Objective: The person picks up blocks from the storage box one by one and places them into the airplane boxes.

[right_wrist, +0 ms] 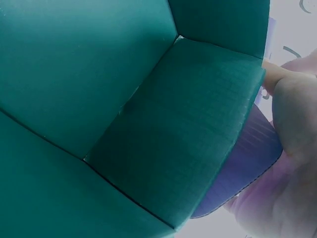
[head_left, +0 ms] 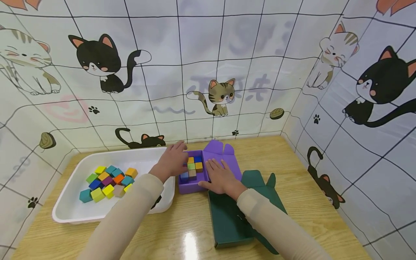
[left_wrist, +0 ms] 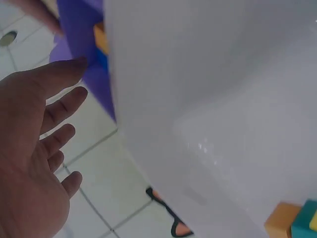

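A small purple box (head_left: 193, 188) stands with its lid (head_left: 232, 160) folded back to the right. Several coloured cubes (head_left: 192, 174) lie inside it. My left hand (head_left: 172, 160) is at the box's left edge, and its fingers hide part of the inside. In the left wrist view this hand (left_wrist: 32, 129) has loosely spread fingers, with nothing between them. With straight fingers, my right hand (head_left: 221, 178) lies flat over the purple lid, thumb toward the box's right edge. The right wrist view shows that hand (right_wrist: 299, 148) beside a purple flap (right_wrist: 242, 163).
A white tray (head_left: 69, 213) with several coloured cubes (head_left: 108, 182) stands at the left, close to the purple box. An opened dark green box (head_left: 227, 225) lies at the front right, under my right forearm. Cat-patterned sheeting (head_left: 169, 83) bounds the wooden table (head_left: 182, 231).
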